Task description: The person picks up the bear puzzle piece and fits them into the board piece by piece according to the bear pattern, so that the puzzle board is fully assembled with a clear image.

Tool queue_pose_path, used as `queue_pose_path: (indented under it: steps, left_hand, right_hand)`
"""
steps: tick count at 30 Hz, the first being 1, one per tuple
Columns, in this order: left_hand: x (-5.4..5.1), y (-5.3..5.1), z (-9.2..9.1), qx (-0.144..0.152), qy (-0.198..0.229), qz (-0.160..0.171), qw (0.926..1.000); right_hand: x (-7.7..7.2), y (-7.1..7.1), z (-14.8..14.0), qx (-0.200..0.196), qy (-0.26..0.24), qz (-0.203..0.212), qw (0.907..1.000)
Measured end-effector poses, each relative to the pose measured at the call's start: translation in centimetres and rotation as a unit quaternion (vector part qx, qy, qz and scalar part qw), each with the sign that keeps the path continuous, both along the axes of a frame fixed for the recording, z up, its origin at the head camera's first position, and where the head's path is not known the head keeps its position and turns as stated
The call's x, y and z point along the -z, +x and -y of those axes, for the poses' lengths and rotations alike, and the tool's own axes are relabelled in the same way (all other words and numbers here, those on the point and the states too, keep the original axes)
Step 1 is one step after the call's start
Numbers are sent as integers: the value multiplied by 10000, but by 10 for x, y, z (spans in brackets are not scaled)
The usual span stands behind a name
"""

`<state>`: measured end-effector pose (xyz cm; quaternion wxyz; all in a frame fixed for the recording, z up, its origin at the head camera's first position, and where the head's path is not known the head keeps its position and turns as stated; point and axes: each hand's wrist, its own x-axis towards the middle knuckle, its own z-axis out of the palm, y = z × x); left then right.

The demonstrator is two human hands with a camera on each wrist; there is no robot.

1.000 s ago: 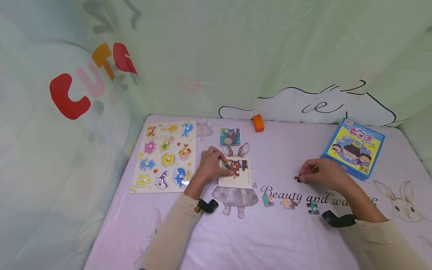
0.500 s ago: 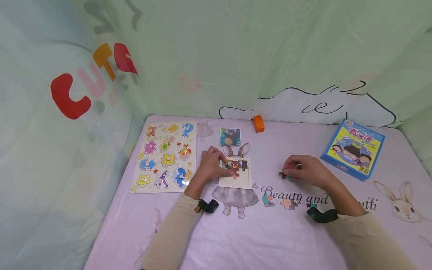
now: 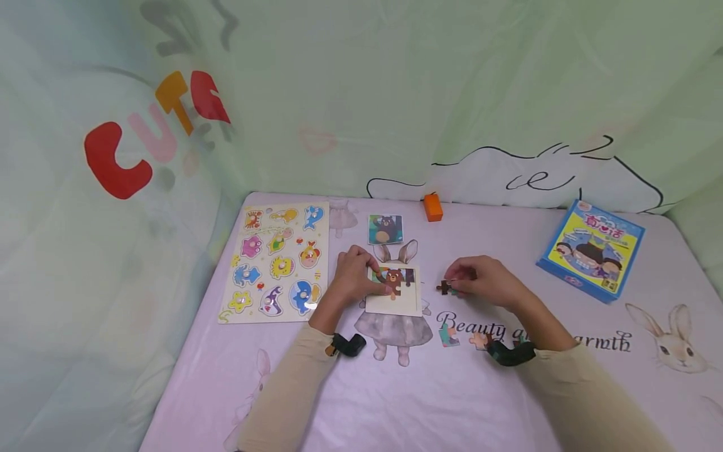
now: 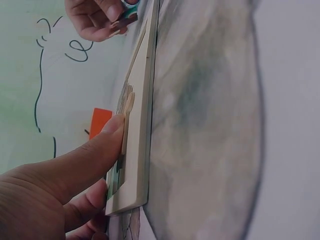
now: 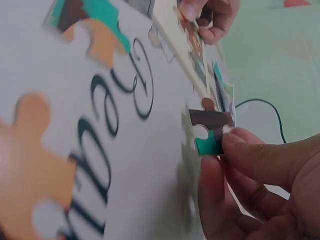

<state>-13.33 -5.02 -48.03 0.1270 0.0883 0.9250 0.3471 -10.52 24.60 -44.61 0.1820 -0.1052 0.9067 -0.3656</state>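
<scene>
My left hand [image 3: 354,276] holds the left side of a small wooden puzzle tray [image 3: 390,306]. Its thumb [image 4: 107,142] presses on the bear pieces [image 3: 392,277] lying in the tray, and the other fingers curl at the edge. The tray's lower and right parts show bare wood. Just right of the tray, my right hand [image 3: 486,282] pinches a brown and green jigsaw piece [image 5: 212,127] between thumb and fingers, above the table. Loose jigsaw pieces lie below: a teal and orange one [image 3: 449,336] and an orange one [image 3: 477,340]. Another is mostly hidden behind the right wrist.
A bear picture card [image 3: 386,230] lies beyond the tray. To the left is a sea-animal peg board [image 3: 275,263]. An orange block [image 3: 432,207] stands near the back edge, and a blue and yellow box [image 3: 592,250] sits at the right. A printed cloth covers the table.
My right hand has moved left across the table with the jigsaw piece, coming close to the tray. The left hand and the tray have stayed in place.
</scene>
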Motion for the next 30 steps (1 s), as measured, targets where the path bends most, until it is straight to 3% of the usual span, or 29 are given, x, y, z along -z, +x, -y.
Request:
queue_pose_path:
  steps: [30]
  left_hand:
    - [3,-3,0,2,-13,-47,10000]
  right_hand:
    - [9,-14,65,439,-251,342,9981]
